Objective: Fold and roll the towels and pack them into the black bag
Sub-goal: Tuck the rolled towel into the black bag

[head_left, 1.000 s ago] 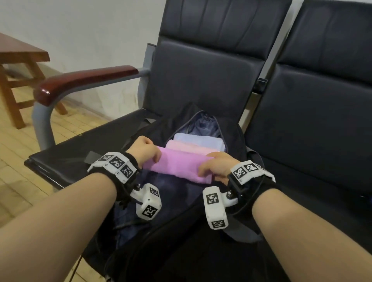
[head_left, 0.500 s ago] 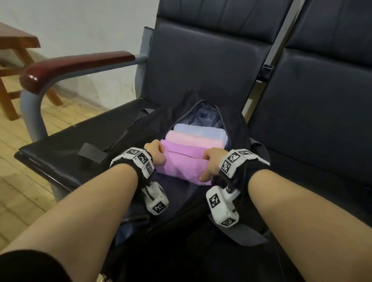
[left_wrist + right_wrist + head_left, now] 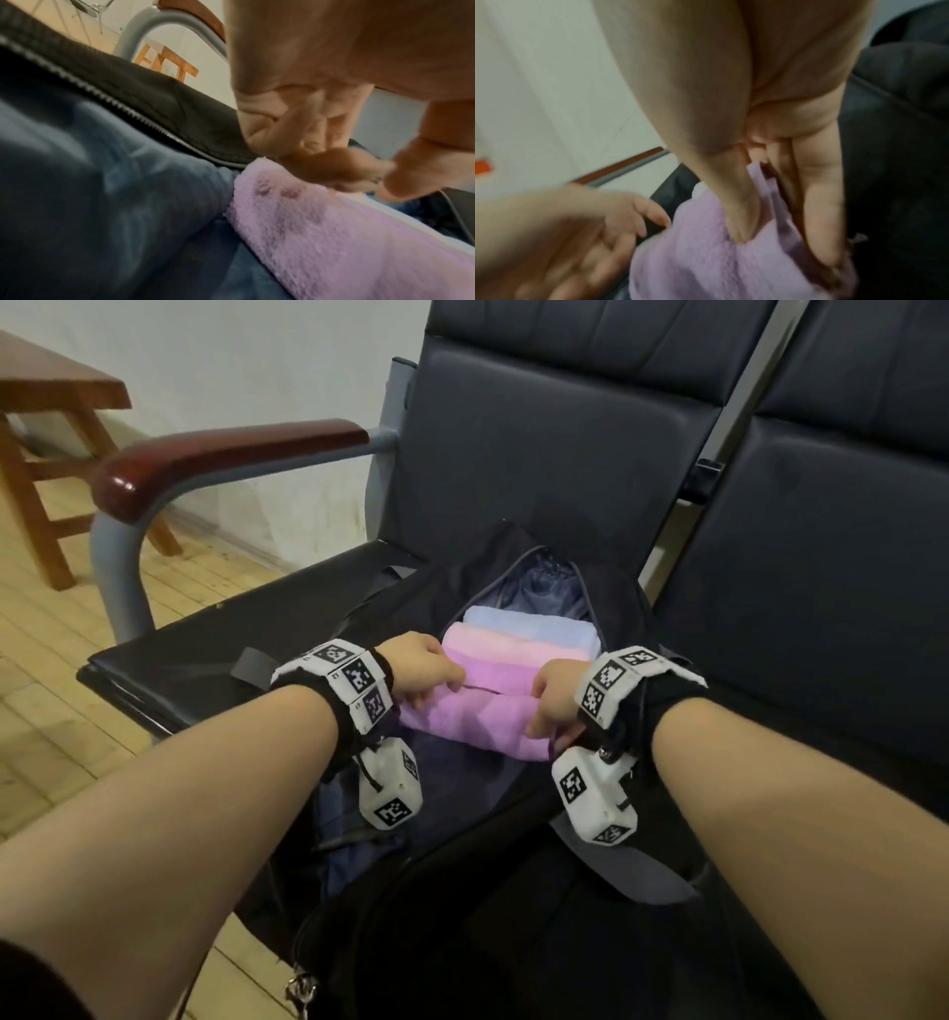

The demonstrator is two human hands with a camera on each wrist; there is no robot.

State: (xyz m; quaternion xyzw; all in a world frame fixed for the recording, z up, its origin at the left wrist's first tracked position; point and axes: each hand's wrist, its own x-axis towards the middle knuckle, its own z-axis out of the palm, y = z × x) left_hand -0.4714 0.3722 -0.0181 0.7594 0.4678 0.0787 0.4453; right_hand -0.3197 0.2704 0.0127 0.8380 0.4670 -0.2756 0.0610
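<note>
The black bag (image 3: 513,916) lies unzipped on a dark chair seat, its blue lining (image 3: 102,182) showing. Inside lie a light blue towel roll (image 3: 534,629) and a pink roll (image 3: 513,650) side by side. A purple towel roll (image 3: 477,719) sits in the opening against the pink one. My left hand (image 3: 434,688) curls over its left end, fingertips on top of the purple towel (image 3: 334,233). My right hand (image 3: 544,711) grips the right end, with the thumb (image 3: 739,223) dug into the purple towel (image 3: 718,263) and the fingers down its outer side.
The chair has a red-brown wooden armrest (image 3: 231,454) on a grey tube at the left. A second dark seat (image 3: 821,634) adjoins on the right. A wooden stool (image 3: 51,428) stands on the plank floor at far left. A grey bag strap (image 3: 251,665) lies on the seat.
Both hands have carried the purple roll forward and down into the bag's opening, where it now lies against the pink roll.
</note>
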